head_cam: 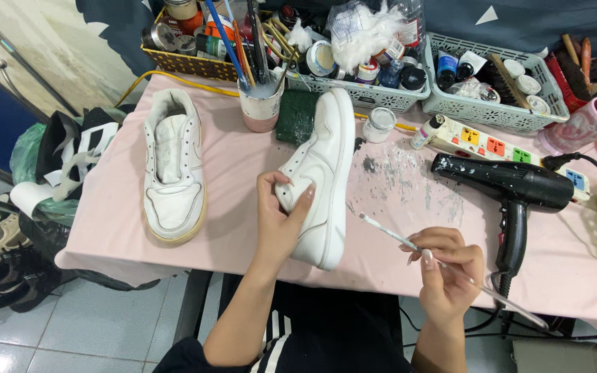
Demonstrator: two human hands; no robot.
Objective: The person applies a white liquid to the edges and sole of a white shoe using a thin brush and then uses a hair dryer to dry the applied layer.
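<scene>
My left hand (279,220) grips the heel end of a white sneaker (323,166), which lies on its side on the pink table cover (243,173). My right hand (443,269) holds a thin white-handled paintbrush (409,243); its tip points toward the sneaker's sole, a short gap away. A second white sneaker (173,166) with a yellowed sole stands upright to the left, touched by neither hand.
A black hair dryer (513,190) lies right of the brush. A power strip (499,146), small white jar (380,124), green block (296,116), brush-filled cup (260,103) and baskets of paints (492,83) line the back. Shoes sit on the floor at left.
</scene>
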